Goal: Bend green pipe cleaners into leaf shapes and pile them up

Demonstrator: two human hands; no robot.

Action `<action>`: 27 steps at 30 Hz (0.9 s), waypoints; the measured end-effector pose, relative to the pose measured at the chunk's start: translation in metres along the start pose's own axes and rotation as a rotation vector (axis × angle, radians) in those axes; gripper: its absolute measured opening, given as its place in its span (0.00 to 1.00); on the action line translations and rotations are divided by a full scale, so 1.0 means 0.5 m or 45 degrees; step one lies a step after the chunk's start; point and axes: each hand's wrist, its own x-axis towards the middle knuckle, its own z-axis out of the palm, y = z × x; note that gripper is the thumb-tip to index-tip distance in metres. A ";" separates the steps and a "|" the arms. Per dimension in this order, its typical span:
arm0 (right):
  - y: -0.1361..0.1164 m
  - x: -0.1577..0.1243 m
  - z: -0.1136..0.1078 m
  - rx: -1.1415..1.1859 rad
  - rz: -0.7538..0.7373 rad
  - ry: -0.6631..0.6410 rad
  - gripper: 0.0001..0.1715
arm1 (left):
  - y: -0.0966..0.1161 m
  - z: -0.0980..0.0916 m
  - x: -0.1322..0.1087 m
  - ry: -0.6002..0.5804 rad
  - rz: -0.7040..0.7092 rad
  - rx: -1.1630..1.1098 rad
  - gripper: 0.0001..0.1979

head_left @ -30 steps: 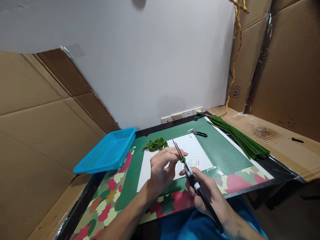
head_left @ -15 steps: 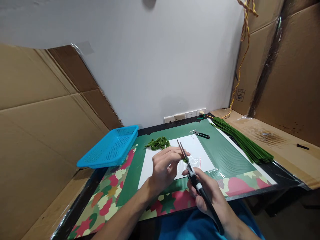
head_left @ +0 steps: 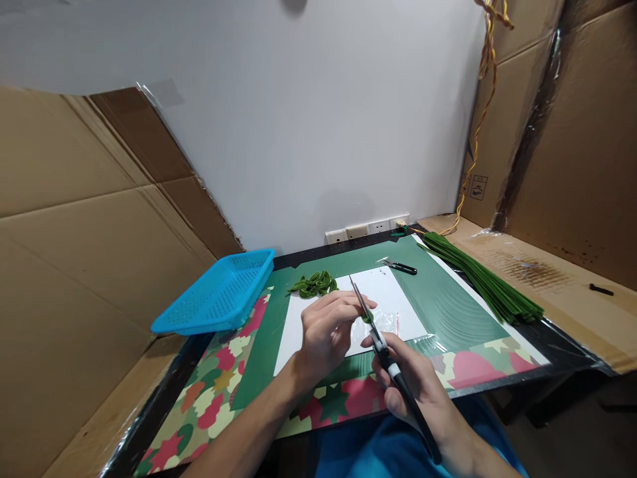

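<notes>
My right hand (head_left: 418, 388) grips a pair of black-handled scissors (head_left: 378, 338), blades pointing away from me. My left hand (head_left: 326, 328) is curled above the white sheet (head_left: 388, 295), pinching a small green piece (head_left: 367, 318) right beside the scissor blades. A little heap of curled green strips (head_left: 313, 284) lies at the sheet's far left corner.
A blue mesh basket (head_left: 219, 292) stands at the left edge of the green mat (head_left: 448, 299). A bundle of long green strips (head_left: 482, 279) lies along the right. Small black snips (head_left: 401, 267) rest beyond the sheet. Cardboard walls stand on both sides.
The view has shifted slightly. Both hands keep nearly the same pose, with the scissors still at the green piece.
</notes>
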 end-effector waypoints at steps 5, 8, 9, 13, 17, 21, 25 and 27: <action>0.013 0.000 0.000 0.002 -0.030 0.028 0.29 | -0.002 0.000 -0.001 -0.006 0.001 0.003 0.12; 0.019 0.002 -0.001 -0.025 -0.039 0.039 0.30 | -0.005 -0.001 -0.006 -0.019 0.005 0.026 0.13; 0.020 0.003 -0.001 -0.038 -0.040 0.044 0.31 | -0.006 -0.002 -0.008 -0.026 0.005 0.035 0.13; 0.027 0.006 0.002 -0.061 -0.065 0.074 0.35 | -0.005 -0.007 -0.015 -0.052 -0.007 0.060 0.13; 0.032 0.008 0.005 -0.069 -0.093 0.054 0.36 | 0.002 -0.012 -0.011 -0.065 0.001 0.084 0.14; 0.034 0.011 0.005 -0.076 -0.101 0.011 0.36 | 0.007 -0.014 -0.004 -0.055 0.028 0.086 0.16; 0.037 0.015 0.004 -0.070 -0.126 0.041 0.36 | 0.002 -0.014 -0.005 -0.051 0.034 0.095 0.18; 0.036 0.015 0.003 -0.062 -0.113 0.050 0.37 | 0.000 -0.013 -0.007 -0.051 0.040 0.099 0.18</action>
